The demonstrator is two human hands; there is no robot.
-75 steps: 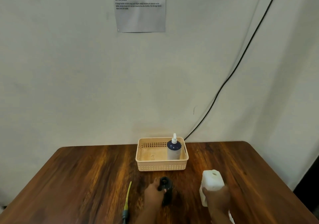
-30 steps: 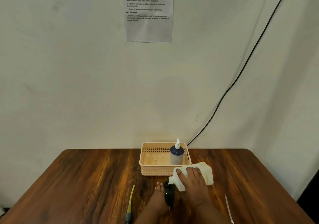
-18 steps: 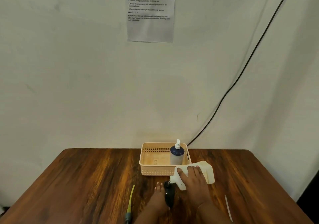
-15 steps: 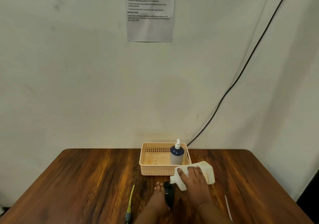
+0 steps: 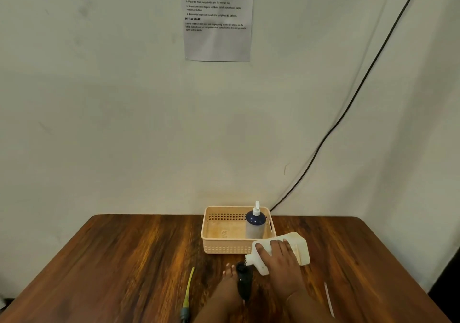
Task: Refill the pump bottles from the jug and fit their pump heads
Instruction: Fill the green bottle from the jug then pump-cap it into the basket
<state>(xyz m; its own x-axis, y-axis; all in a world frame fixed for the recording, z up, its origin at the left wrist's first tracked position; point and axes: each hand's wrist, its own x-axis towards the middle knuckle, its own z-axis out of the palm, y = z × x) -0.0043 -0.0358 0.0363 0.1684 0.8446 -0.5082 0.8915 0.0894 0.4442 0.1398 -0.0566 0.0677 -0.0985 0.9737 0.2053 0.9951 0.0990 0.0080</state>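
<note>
While the jug (image 5: 302, 250) lies tipped almost flat, its long axis running from its base at the far right down to the spout at the near left, I judge the pour to be the step in hand. The spout sits right at the mouth of the dark bottle (image 5: 244, 286), touching or just above it; I cannot see any liquid. The right hand (image 5: 281, 263) lies over the jug's upper side, fingers spread and curled over the far edge, gripping it. The left hand (image 5: 226, 290) holds the dark bottle from its left side, fingers wrapped round it as far as I can tell, keeping it upright on the table (image 5: 124, 260).

Everything turns on spout over mouth: that opening is narrow, so any drift of the jug along its axis would, I think, send soap onto the wood.

The basket (image 5: 224, 248) stands just behind, its front wall near the jug's shoulder, so room to swing away from me is tight. One finished bottle (image 5: 254, 225) stands in its right corner. The loose pump head (image 5: 188, 285) lies left of the left hand, which is the nearer hand for it. A thin white strip (image 5: 328, 299) lies to the right, apart from both hands.
</note>
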